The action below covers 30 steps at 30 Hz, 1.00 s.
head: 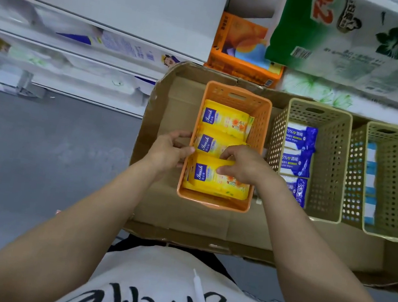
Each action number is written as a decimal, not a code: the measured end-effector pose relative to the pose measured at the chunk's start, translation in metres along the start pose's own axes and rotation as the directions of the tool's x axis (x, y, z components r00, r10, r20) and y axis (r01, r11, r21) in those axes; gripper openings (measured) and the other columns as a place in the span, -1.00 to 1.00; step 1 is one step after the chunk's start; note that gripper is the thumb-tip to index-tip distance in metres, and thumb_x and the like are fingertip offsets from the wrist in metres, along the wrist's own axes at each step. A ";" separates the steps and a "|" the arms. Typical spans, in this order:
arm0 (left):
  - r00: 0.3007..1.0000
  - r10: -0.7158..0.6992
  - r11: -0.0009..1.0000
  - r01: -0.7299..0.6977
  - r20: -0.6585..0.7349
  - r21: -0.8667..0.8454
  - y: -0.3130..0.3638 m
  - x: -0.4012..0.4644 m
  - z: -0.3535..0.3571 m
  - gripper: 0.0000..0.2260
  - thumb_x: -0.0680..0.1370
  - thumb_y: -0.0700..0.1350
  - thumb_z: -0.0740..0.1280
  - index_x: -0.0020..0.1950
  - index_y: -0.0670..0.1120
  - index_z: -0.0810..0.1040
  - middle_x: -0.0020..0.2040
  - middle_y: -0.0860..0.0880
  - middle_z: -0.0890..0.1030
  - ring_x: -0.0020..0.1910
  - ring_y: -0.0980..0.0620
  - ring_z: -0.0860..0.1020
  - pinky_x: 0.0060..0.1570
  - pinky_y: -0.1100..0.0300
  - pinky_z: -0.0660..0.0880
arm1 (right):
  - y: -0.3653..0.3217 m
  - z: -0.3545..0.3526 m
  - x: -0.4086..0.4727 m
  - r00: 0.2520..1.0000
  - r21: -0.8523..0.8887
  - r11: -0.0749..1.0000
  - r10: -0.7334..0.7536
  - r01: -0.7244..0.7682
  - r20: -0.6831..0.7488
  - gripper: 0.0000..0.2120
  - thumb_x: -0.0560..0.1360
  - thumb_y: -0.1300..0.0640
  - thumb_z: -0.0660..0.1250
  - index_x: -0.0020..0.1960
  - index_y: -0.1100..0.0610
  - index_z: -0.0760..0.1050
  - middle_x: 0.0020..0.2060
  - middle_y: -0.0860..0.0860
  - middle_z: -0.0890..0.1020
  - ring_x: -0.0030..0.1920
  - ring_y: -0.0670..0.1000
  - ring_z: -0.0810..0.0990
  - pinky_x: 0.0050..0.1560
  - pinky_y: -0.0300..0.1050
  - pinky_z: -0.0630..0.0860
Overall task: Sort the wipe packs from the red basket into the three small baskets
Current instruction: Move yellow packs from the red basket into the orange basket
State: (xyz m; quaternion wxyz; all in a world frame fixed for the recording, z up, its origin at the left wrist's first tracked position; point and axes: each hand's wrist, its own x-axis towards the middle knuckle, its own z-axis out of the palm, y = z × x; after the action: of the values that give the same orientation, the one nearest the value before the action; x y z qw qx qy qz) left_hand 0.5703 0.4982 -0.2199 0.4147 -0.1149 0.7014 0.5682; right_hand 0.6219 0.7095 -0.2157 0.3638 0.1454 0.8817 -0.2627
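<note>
My right hand (244, 166) pinches the nearest yellow wipe pack (216, 181) inside the orange basket (260, 123); my left hand (171, 152) grips that basket's left rim. Blue packs (300, 139) fill the middle beige basket (333, 154).

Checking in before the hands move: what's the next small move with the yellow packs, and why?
Probably press the nearest yellow pack flat and let go. The right hand pinches its far edge, and the left hand grips the orange basket wall. The pack already lies inside, in line with two others.
</note>
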 end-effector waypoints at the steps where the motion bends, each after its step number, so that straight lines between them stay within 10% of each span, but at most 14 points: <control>1: 1.000 0.001 1.000 -0.001 0.000 -0.002 0.000 0.000 0.000 -0.65 0.55 -0.18 0.40 0.32 0.02 0.48 0.01 -0.09 0.58 -0.05 0.00 0.63 -0.31 0.25 0.53 | -0.002 0.004 0.002 1.000 0.015 1.000 -0.007 0.007 0.019 -0.58 0.42 -0.11 0.50 0.23 -0.09 0.54 0.27 -0.02 0.53 0.21 0.07 0.52 0.05 -0.08 0.50; 10: 1.000 0.014 1.000 -0.014 -0.006 0.000 -0.002 0.001 0.001 -0.63 0.56 -0.18 0.39 0.34 0.02 0.46 0.05 -0.13 0.58 0.02 -0.05 0.62 -0.24 0.21 0.55 | -0.005 0.048 -0.003 0.973 -0.272 0.962 -0.056 -0.008 -0.225 -0.54 0.42 -0.21 0.44 0.29 -0.14 0.53 0.19 0.02 0.57 0.29 0.12 0.40 0.24 0.07 0.38; 15: 1.000 0.010 1.000 -0.010 -0.001 0.003 -0.001 0.001 0.001 -0.63 0.56 -0.17 0.39 0.36 0.01 0.46 0.06 -0.13 0.59 0.00 -0.03 0.64 -0.27 0.23 0.57 | -0.007 0.063 -0.002 0.973 -0.130 0.991 -0.071 0.043 -0.219 -0.54 0.44 -0.11 0.47 0.27 0.00 0.46 0.20 0.03 0.57 0.26 0.10 0.47 0.20 0.01 0.45; 20: 1.000 0.001 1.000 -0.001 0.007 -0.002 -0.001 0.001 0.000 -0.66 0.56 -0.15 0.40 0.30 0.05 0.48 0.02 -0.10 0.61 -0.06 0.02 0.65 -0.33 0.30 0.56 | -0.002 0.043 0.009 0.813 0.013 0.998 -0.047 0.068 -0.581 -0.54 0.45 -0.08 0.45 0.31 -0.03 0.47 0.20 0.02 0.53 0.27 0.10 0.42 0.18 0.02 0.43; 30: 1.000 -0.003 1.000 0.003 0.006 -0.014 -0.002 0.001 0.002 -0.63 0.55 -0.17 0.41 0.35 -0.01 0.48 0.01 -0.15 0.61 0.00 -0.07 0.66 -0.17 0.14 0.59 | -0.004 0.027 0.045 0.937 -0.071 0.995 -0.091 0.071 -0.336 -0.54 0.51 -0.07 0.39 0.40 -0.15 0.43 0.28 0.02 0.42 0.33 0.10 0.32 0.29 0.09 0.40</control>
State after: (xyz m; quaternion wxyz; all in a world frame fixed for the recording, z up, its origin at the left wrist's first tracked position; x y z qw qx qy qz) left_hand 0.5720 0.4995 -0.2216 0.4168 -0.1173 0.6961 0.5727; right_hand 0.6043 0.6942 -0.2626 0.1996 0.1415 0.9437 -0.2228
